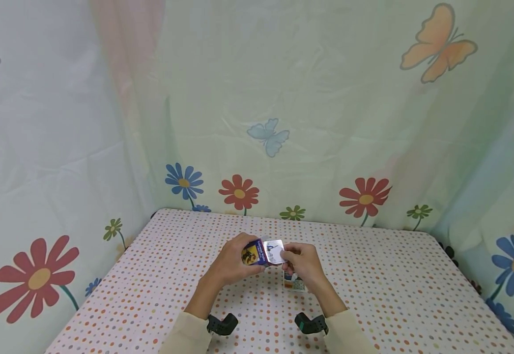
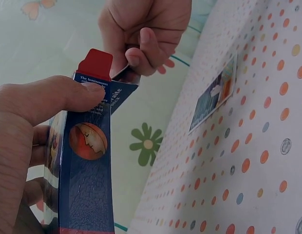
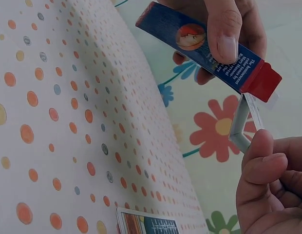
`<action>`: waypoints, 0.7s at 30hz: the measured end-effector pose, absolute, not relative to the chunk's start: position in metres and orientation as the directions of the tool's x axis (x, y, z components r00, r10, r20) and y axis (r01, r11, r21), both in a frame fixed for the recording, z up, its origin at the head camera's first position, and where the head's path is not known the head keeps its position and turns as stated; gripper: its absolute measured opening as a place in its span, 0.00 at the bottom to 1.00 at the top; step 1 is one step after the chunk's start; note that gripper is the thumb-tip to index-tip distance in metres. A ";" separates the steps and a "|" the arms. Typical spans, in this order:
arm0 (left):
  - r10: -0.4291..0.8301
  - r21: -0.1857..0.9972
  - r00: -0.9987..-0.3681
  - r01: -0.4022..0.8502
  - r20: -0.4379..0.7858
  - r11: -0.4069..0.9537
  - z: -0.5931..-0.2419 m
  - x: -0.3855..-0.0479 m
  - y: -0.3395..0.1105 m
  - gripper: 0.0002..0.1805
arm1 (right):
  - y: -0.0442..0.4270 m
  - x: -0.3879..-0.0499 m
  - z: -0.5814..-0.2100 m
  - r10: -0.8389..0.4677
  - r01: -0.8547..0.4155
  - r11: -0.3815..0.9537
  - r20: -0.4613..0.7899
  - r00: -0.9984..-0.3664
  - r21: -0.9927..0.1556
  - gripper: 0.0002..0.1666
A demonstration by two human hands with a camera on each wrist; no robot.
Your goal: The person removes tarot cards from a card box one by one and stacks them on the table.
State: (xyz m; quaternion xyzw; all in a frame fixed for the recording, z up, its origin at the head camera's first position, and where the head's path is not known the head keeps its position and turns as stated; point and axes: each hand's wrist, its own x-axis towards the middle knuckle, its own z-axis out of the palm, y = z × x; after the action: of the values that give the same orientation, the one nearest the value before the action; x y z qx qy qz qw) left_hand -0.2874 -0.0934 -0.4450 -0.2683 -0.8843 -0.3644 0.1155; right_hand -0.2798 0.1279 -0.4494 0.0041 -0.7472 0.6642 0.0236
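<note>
My left hand [image 1: 235, 260] grips a dark blue card box [image 2: 87, 170] with a picture on its front and a round face print on its side. The box is tilted, and a red end flap [image 3: 263, 82] stands out at its opened end. The thumb and fingers of my right hand [image 1: 303, 263] pinch a white printed piece [image 1: 273, 251] at that end, beside the folded lid [image 3: 238, 122]. How far the piece reaches into the box is hidden. Below the right hand, a picture card [image 2: 215, 95] lies on the table, partly covered in the head view.
The table [image 1: 398, 295] has a white cover with coloured dots. Hanging cloth [image 1: 328, 98] printed with flowers and butterflies encloses its back and sides. Black wrist devices [image 1: 222, 324] sit at both cuffs.
</note>
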 end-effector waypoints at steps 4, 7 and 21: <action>0.378 0.582 -0.839 0.543 0.390 0.605 -0.445 -0.286 -0.093 0.38 | 0.130 -0.282 -0.450 0.034 -0.024 0.123 0.028 -0.999 -0.992 0.12; 0.373 0.587 -0.844 0.536 0.385 0.607 -0.444 -0.286 -0.093 0.38 | 0.133 -0.283 -0.450 0.044 -0.016 0.126 0.022 -0.999 -0.992 0.12; 0.377 0.592 -0.841 0.541 0.389 0.597 -0.444 -0.286 -0.093 0.38 | 0.139 -0.288 -0.448 0.124 -0.005 0.212 0.032 -0.992 -0.977 0.15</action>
State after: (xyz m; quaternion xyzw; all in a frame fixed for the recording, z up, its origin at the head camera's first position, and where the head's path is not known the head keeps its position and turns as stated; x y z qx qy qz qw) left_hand -0.2859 -0.0930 -0.4441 -0.2589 -0.8865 -0.3666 0.1124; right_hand -0.2876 0.1393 -0.4478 -0.0383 -0.7768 0.6264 0.0517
